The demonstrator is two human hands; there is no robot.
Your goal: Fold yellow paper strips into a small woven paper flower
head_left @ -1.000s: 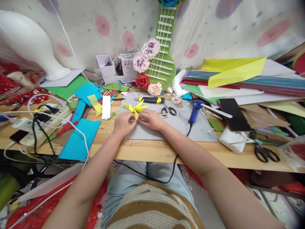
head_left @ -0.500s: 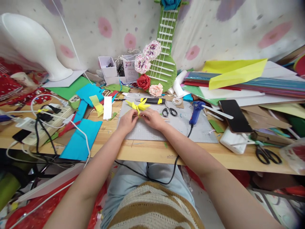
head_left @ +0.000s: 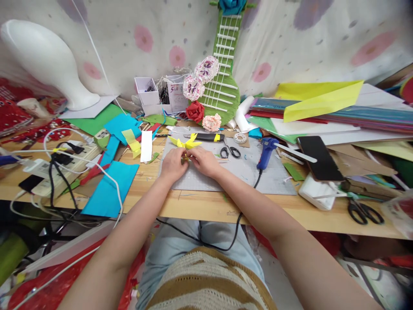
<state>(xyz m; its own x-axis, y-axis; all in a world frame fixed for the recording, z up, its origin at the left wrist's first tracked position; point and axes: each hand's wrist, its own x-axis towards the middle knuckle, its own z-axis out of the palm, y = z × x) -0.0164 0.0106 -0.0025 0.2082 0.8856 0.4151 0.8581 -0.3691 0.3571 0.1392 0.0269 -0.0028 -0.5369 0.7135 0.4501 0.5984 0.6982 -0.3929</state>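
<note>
A yellow paper flower with pointed petals sits between my hands over the grey cutting mat. My left hand has its fingers closed around the flower's base. From the other side, my right hand pinches the same base with thumb and fingers. The base itself is mostly covered by my fingertips. Just beyond the flower lie a black and yellow utility knife and small black scissors. A blue glue gun rests on the mat to the right.
A green guitar-shaped craft leans at the back. Blue paper, a power strip and white cables lie left. On the right are a phone, a white box, black-handled scissors and stacked paper. The glue gun's cord hangs over the front edge.
The yellow flower has tipped lower and its petals look flatter. Both hands have shifted slightly and stay closed at its base. The view has moved very little.
</note>
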